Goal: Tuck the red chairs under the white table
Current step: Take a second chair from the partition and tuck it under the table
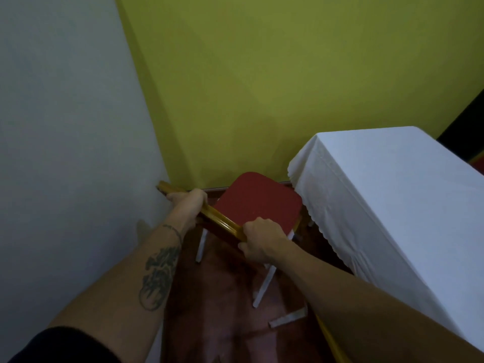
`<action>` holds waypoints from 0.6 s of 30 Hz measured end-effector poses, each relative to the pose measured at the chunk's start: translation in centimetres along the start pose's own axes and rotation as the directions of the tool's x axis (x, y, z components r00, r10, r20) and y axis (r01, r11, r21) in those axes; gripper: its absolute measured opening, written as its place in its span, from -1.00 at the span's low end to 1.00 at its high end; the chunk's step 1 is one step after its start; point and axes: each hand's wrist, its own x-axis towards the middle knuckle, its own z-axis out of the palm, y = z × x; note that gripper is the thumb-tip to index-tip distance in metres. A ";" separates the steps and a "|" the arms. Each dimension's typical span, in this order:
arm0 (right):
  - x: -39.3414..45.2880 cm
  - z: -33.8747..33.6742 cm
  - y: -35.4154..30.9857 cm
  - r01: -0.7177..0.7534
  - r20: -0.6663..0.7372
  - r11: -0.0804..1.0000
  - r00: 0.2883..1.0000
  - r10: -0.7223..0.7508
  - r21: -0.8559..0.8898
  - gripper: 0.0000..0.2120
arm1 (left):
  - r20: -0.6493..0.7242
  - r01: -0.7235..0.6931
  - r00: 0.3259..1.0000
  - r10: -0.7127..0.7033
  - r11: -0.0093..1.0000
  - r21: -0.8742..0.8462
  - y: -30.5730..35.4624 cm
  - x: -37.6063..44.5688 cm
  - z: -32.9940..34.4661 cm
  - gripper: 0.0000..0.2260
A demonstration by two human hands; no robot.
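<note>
A red chair (258, 201) with a red padded seat, a gold backrest rail and pale legs stands in the room corner, just left of the white table (392, 195), which is draped in a white cloth. Its seat points toward the yellow wall and sits outside the table's edge, close to the cloth. My left hand (187, 199) grips the gold top rail near its left end. My right hand (258, 238) grips the same rail at its right end. Part of another chair's gold frame and pale leg (288, 317) shows under my right forearm.
A white wall (65, 153) closes in on the left and a yellow wall (262, 87) stands behind the chair. The floor (222, 297) is dark reddish-brown. A dark opening (466, 121) lies past the table's far right corner.
</note>
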 end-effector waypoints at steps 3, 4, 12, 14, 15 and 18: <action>0.2 0.0 -1.7 0.033 0.020 0.999 0.999 -0.033 0.000 -0.63 | 0.035 -0.014 0.999 0.012 0.999 0.048 0.4 1.0 -1.6 -0.26; 0.4 0.1 -2.2 0.033 0.035 0.999 0.999 -0.034 0.018 -0.62 | 0.044 -0.022 0.999 0.018 0.997 0.074 0.5 1.4 -2.1 -0.28; 1.8 1.9 -4.3 -0.122 0.222 0.933 0.974 0.047 0.339 -0.20 | 0.166 -0.178 0.975 0.147 0.966 0.187 -1.2 7.4 -3.1 -0.36; 2.1 1.8 -4.1 -0.138 0.252 0.919 0.967 0.043 0.370 -0.15 | 0.198 -0.196 0.967 0.160 0.964 0.181 -1.8 9.9 -2.4 -0.35; 2.3 1.8 -4.1 -0.151 0.255 0.913 0.966 0.054 0.379 -0.14 | 0.215 -0.211 0.961 0.171 0.961 0.180 -1.6 10.1 -1.9 -0.31; 2.7 1.8 -4.2 -0.201 0.258 0.882 0.961 0.094 0.427 -0.10 | 0.263 -0.221 0.951 0.162 0.953 0.210 0.8 6.7 -1.0 -0.36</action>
